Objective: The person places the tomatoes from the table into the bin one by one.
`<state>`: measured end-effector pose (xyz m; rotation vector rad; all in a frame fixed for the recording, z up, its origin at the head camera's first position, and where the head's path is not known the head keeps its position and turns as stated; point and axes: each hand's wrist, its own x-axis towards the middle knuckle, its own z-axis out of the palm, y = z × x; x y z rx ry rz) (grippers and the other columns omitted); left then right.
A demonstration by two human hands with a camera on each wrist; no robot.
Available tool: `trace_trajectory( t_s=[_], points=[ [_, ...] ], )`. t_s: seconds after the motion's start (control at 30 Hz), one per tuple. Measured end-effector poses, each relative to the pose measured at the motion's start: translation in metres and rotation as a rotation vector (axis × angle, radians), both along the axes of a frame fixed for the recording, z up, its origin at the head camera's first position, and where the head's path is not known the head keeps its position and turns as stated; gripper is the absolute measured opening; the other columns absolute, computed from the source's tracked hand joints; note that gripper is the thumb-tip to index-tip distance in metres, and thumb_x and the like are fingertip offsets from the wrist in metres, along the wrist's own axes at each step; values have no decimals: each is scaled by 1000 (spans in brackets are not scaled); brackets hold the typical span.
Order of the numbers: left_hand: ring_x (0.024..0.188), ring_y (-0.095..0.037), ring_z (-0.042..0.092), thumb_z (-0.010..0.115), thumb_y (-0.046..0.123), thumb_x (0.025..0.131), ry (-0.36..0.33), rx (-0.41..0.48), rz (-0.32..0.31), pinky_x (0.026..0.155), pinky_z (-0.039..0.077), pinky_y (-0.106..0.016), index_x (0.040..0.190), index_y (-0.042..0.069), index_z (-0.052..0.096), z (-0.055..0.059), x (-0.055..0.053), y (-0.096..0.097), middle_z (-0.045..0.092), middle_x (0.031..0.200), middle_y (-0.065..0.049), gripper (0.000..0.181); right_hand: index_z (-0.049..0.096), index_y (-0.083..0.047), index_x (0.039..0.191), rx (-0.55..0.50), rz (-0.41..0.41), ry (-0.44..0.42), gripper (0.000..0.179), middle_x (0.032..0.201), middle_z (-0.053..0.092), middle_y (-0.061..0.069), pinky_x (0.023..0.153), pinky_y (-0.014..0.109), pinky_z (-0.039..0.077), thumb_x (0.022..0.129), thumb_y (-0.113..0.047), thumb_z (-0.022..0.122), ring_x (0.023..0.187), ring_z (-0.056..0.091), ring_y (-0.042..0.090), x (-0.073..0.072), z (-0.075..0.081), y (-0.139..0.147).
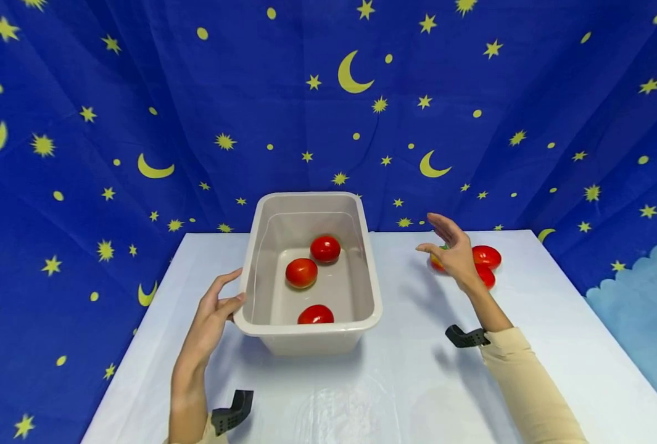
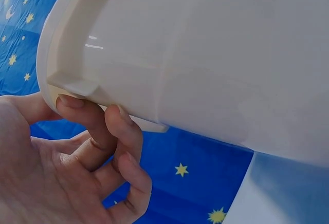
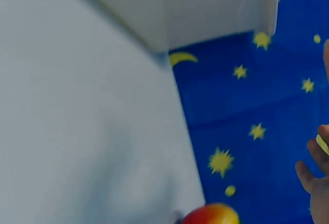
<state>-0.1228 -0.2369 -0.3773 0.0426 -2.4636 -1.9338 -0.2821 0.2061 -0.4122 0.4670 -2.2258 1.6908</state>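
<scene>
Beige sleeve (image 1: 530, 385) nearest, left hand (image 1: 211, 320) is pinching the bin (image 1: 308, 330); right hand (image 1: 457, 254), spread, is hovering near probably slippery fruit (image 1: 487, 254), best cupped.

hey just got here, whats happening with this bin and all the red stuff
A person's left hand holds the grey bin by its rim; three red fruits lie inside. The right hand, open and empty, is near others on the table: two red ones and a red-and-yellow one.
</scene>
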Motion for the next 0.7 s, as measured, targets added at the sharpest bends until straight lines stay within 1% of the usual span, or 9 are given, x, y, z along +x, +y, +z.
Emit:
trace_trajectory(
  t_s=[0.07,0.13,0.2,0.3,0.37,0.4,0.47,0.57,0.7],
  points=[
    [68,-12,63,49,15,102,-6,-3,0,77,45,-27,147,12,39,0,0,0,72,80,-1,47,48,0,140,19,-39,-54,66,144,49,20,115,46,28,81,-2,77,136,41,35,-2,-5,5],
    [68,-12,63,49,15,102,-8,-4,0,77,45,-27,147,12,39,0,-1,0,71,80,-2,47,46,1,141,15,-73,-85,68,145,48,21,114,47,28,81,-2,77,137,41,34,-5,-10,10],
    [68,-12,62,49,15,102,-4,-2,-2,76,45,-27,147,12,39,0,0,-1,71,80,-3,47,46,0,141,-5,-103,-103,69,144,49,20,114,46,29,80,-1,78,136,42,33,-6,-14,13],
    [65,-11,57,49,15,101,5,-2,-5,72,43,-27,147,12,39,0,-1,-1,67,74,0,47,47,-1,141,-33,-137,-107,70,143,50,19,114,43,30,79,-1,78,136,44,31,-9,-20,15],
    [63,-11,54,49,15,101,6,0,-3,69,42,-27,147,11,40,0,-1,-1,64,70,3,47,46,-2,142,-47,-143,-113,70,144,49,20,114,44,29,79,-2,79,136,43,31,-9,-22,16],
    [62,-11,52,50,15,101,6,0,-2,68,42,-27,147,12,40,0,-1,-1,62,68,4,47,46,0,142,-45,-146,-115,71,144,49,21,114,43,29,79,-2,79,136,43,32,-8,-20,16],
    [62,-11,51,50,15,101,8,0,0,67,41,-27,147,11,40,0,-1,-1,60,67,4,47,45,2,142,-33,-150,-120,71,145,47,23,115,46,28,79,-1,78,138,40,34,-9,-22,18],
    [62,-10,51,50,15,101,10,1,1,67,41,-27,147,11,40,0,-1,-1,60,67,4,47,43,4,143,4,-174,-127,74,146,45,24,116,46,25,78,3,78,140,36,35,-11,-28,21],
    [62,-10,52,49,14,101,8,2,-3,68,42,-27,147,11,40,-1,-1,-1,61,67,4,47,42,4,143,63,-236,-127,76,146,44,25,118,45,21,76,5,79,143,32,37,-14,-44,28]
  ],
)
